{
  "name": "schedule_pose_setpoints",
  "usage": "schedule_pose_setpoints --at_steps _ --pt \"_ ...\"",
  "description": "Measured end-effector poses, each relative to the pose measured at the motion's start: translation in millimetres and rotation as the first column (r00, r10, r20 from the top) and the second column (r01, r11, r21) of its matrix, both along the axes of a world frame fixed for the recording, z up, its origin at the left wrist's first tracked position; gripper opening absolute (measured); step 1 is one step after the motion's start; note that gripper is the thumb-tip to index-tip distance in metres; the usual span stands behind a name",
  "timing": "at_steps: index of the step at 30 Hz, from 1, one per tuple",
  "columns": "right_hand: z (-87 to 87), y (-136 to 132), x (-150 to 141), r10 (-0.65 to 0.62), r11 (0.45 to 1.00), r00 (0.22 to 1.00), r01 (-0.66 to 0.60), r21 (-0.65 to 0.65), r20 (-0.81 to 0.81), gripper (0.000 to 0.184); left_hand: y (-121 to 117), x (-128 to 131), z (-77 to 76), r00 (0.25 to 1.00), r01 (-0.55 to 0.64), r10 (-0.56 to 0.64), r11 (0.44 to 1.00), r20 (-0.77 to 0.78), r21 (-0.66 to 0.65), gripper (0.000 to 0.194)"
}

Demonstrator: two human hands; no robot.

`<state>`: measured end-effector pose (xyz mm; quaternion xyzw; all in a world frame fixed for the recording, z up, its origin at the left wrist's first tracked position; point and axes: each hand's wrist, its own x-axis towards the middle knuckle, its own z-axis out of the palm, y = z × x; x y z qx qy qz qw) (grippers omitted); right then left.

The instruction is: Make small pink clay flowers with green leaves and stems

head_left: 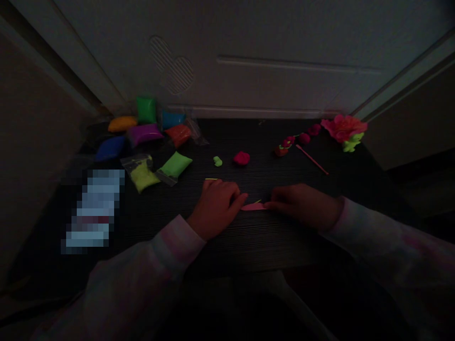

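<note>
My right hand (296, 203) is closed in a pinch on the right end of a flat pink clay knife (253, 207), held low over the dark tabletop. Its other end reaches the thumb of my left hand (217, 206), whose fingers are curled down to the table; what lies under them is hidden. A thin yellow-green strand of clay (258, 201) shows just behind the knife. Another thin yellowish piece (211, 179) pokes out beyond my left knuckles. Farther back sit a small light-green clay lump (217, 161) and a red clay lump (241, 158).
Bags of coloured clay, including a purple one (145, 134) and a light-green one (176, 166), cluster at the left. A blurred-out pale rectangle (97, 203) lies nearer. Rightward are red clay pieces (304, 139), a pink stick tool (313, 159) and a pink flower (343, 127). A white panel (270, 85) stands behind.
</note>
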<state>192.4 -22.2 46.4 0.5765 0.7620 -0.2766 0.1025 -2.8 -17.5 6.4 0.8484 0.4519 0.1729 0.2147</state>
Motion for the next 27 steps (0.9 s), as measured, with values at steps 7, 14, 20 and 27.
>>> schedule_pose_setpoints --at_steps 7,14,20,27 --pt "-0.9 3.3 -0.2 0.023 1.0 0.999 -0.023 -0.001 0.022 0.029 -0.5 0.1 0.3 1.0 0.02 -0.02 1.0 -0.024 0.002 0.027" --pt "-2.5 5.9 -2.7 0.024 1.0 0.997 -0.025 0.013 0.071 0.03 -2.1 0.2 -0.9 0.994 0.06 -0.054 0.996 -0.091 0.062 0.027" --pt "-0.6 12.4 -8.2 0.049 0.998 0.986 -0.044 -0.033 0.159 0.034 -3.7 1.8 -2.6 0.993 0.057 -0.049 0.996 -0.108 0.068 0.027" --pt "2.8 4.5 -8.2 0.041 0.999 0.99 -0.039 -0.016 0.137 0.029 -2.8 0.7 -2.0 1.0 0.008 -0.008 1.0 -0.023 0.019 0.026"
